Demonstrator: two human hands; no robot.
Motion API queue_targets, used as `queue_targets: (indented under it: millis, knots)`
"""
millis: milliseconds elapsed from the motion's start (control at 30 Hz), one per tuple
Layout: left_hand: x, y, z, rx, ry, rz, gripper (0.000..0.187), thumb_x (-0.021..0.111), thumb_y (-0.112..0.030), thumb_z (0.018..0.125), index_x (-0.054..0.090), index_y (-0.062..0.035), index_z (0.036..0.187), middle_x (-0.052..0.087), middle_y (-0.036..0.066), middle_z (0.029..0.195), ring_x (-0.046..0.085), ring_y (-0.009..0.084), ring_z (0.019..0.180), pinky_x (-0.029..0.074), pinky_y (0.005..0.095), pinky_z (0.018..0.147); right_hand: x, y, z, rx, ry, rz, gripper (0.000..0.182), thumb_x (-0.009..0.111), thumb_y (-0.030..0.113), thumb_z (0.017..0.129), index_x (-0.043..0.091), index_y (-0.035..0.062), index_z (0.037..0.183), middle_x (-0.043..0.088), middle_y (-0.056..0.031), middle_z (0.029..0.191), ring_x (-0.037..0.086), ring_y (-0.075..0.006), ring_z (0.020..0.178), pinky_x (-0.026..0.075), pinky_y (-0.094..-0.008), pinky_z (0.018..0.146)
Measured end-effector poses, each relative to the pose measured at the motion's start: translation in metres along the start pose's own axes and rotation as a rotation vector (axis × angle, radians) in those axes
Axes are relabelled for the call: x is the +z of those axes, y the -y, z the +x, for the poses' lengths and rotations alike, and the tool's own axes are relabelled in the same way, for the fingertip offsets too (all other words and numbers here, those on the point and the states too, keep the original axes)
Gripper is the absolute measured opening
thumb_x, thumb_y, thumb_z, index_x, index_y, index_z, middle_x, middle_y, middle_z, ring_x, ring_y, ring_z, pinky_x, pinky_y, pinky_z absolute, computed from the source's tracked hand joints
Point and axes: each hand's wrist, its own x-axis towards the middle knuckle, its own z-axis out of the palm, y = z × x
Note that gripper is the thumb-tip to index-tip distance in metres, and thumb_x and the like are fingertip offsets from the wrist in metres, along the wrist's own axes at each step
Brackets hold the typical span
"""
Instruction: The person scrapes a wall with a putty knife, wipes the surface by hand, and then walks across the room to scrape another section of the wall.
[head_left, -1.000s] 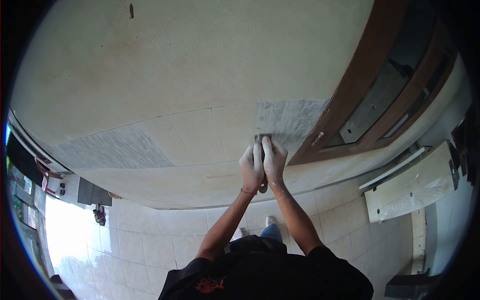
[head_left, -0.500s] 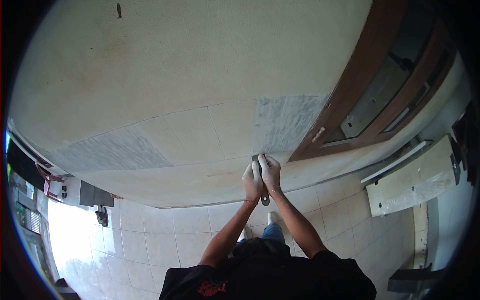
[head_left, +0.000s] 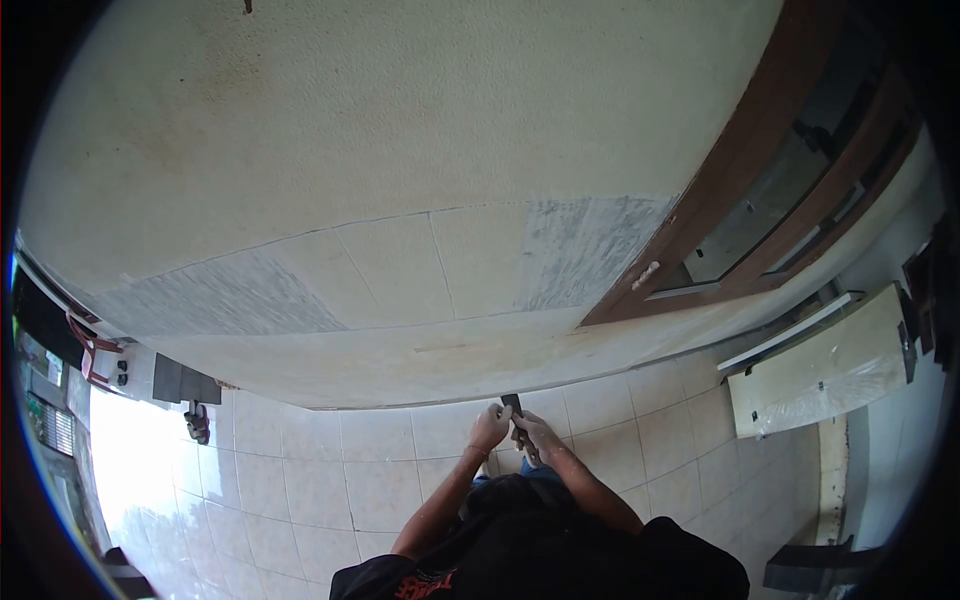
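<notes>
My left hand (head_left: 490,428) and my right hand (head_left: 535,432) are close together in front of my chest, over the tiled floor. Both grip a small dark scraper (head_left: 513,405) whose blade points away from me towards the wall. Above them is the cream wall (head_left: 400,130), with a tiled band and a grey scraped patch (head_left: 585,250) next to the wooden door frame (head_left: 740,150). The hands are clear of the wall.
A brown door frame with glass stands at the right. A pale board (head_left: 820,375) lies on the floor at the right. Dark objects and a red chair (head_left: 90,350) sit at the far left. Cream floor tiles (head_left: 300,480) spread below.
Both hands with the scraper have come down off the grey wall patch and drawn back towards my body, now over the floor.
</notes>
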Motion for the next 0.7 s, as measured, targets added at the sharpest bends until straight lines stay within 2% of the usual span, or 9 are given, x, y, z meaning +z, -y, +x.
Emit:
queue_targets:
  millis: [100, 233, 333, 433, 500, 567, 600, 667, 700]
  knots:
    - [-0.109, -0.138, -0.012, 0.117, -0.1, 0.128, 0.034, 0.062, -0.036, 0.089, 0.056, -0.0072, 0.107, 0.068, 0.016, 0.087, 0.065, 0.0384, 0.086, 0.05, 0.0473, 0.075, -0.028, -0.012, 0.004, 0.04, -0.071, 0.146, 0.017, 0.056, 0.027, 0.096, 0.055, 0.0098, 0.094, 0.058, -0.0044, 0.065, 0.053, -0.0134, 0.048, 0.044, -0.0276, 0.045]
    - [-0.211, -0.267, -0.036, 0.805, -0.7, 0.149, 0.051, 0.068, -0.024, 0.084, 0.052, -0.0037, 0.128, 0.055, 0.017, 0.128, 0.054, 0.0355, 0.117, 0.041, 0.0475, 0.097, -0.07, -0.036, 0.017, 0.148, -0.234, 0.261, 0.015, 0.056, 0.023, 0.095, 0.055, 0.0087, 0.094, 0.06, -0.0062, 0.067, 0.053, -0.013, 0.047, 0.044, -0.0281, 0.043]
    - [-0.203, -0.295, -0.004, 1.145, -1.168, 0.348, 0.063, 0.063, -0.028, 0.087, 0.041, -0.0086, 0.143, 0.032, 0.014, 0.152, 0.031, 0.0387, 0.139, 0.024, 0.0547, 0.112, -0.092, -0.045, 0.014, 0.147, -0.247, 0.314, 0.014, 0.056, 0.021, 0.093, 0.056, 0.0068, 0.096, 0.059, -0.0076, 0.068, 0.054, -0.0153, 0.048, 0.045, -0.0293, 0.044]
    - [-0.155, -0.24, 0.104, 1.401, -0.963, 1.229, 0.074, 0.056, -0.047, 0.089, 0.029, -0.0169, 0.151, 0.02, 0.007, 0.159, 0.015, 0.0287, 0.147, 0.011, 0.051, 0.118, -0.096, -0.063, 0.002, 0.146, -0.349, 0.239, 0.015, 0.057, 0.02, 0.092, 0.055, 0.0061, 0.097, 0.059, -0.0075, 0.069, 0.055, -0.017, 0.05, 0.046, -0.0305, 0.046]
    - [-0.095, -0.195, 0.103, 1.307, -0.329, 0.845, 0.073, 0.055, -0.044, 0.09, 0.027, -0.0167, 0.152, 0.024, 0.004, 0.158, 0.02, 0.0243, 0.146, 0.017, 0.0415, 0.118, -0.103, -0.061, 0.0, 0.204, -0.373, 0.268, 0.016, 0.057, 0.02, 0.092, 0.056, 0.0057, 0.099, 0.06, -0.0075, 0.071, 0.056, -0.018, 0.052, 0.048, -0.0315, 0.049]
    - [-0.035, -0.108, 0.108, 1.187, 0.071, 1.048, 0.065, 0.052, -0.057, 0.088, 0.057, -0.0097, 0.132, 0.038, 0.01, 0.15, 0.032, 0.0282, 0.14, 0.017, 0.0401, 0.119, -0.1, -0.076, -0.019, 0.104, -0.348, 0.368, 0.019, 0.056, 0.023, 0.094, 0.054, 0.0067, 0.103, 0.063, -0.0095, 0.078, 0.059, -0.0191, 0.057, 0.05, -0.0336, 0.051]
    - [-0.02, -0.086, 0.1, 0.708, 0.784, 0.996, 0.067, 0.044, -0.061, 0.091, 0.063, -0.0061, 0.123, 0.051, 0.019, 0.138, 0.04, 0.0319, 0.135, 0.023, 0.0417, 0.117, -0.096, -0.068, -0.026, 0.034, -0.336, 0.416, 0.02, 0.055, 0.024, 0.095, 0.053, 0.0072, 0.105, 0.064, -0.0105, 0.081, 0.061, -0.0196, 0.06, 0.051, -0.0347, 0.053]
    - [0.003, -0.041, 0.073, 0.244, 1.091, 0.239, 0.071, 0.034, -0.063, 0.096, 0.062, -0.0035, 0.122, 0.059, 0.023, 0.126, 0.049, 0.0357, 0.126, 0.036, 0.0418, 0.107, -0.074, -0.051, -0.05, -0.06, -0.464, 0.434, 0.021, 0.056, 0.024, 0.095, 0.056, 0.0063, 0.107, 0.065, -0.0109, 0.091, 0.063, -0.0201, 0.072, 0.053, -0.035, 0.064]
    - [0.006, -0.032, 0.051, 0.364, 1.023, 0.049, 0.07, 0.033, -0.061, 0.097, 0.058, -0.002, 0.127, 0.057, 0.022, 0.13, 0.051, 0.0326, 0.125, 0.037, 0.0388, 0.105, -0.06, -0.039, -0.063, -0.089, -0.521, 0.38, 0.021, 0.055, 0.022, 0.095, 0.059, 0.0048, 0.108, 0.064, -0.0097, 0.094, 0.063, -0.0204, 0.077, 0.054, -0.0343, 0.07]
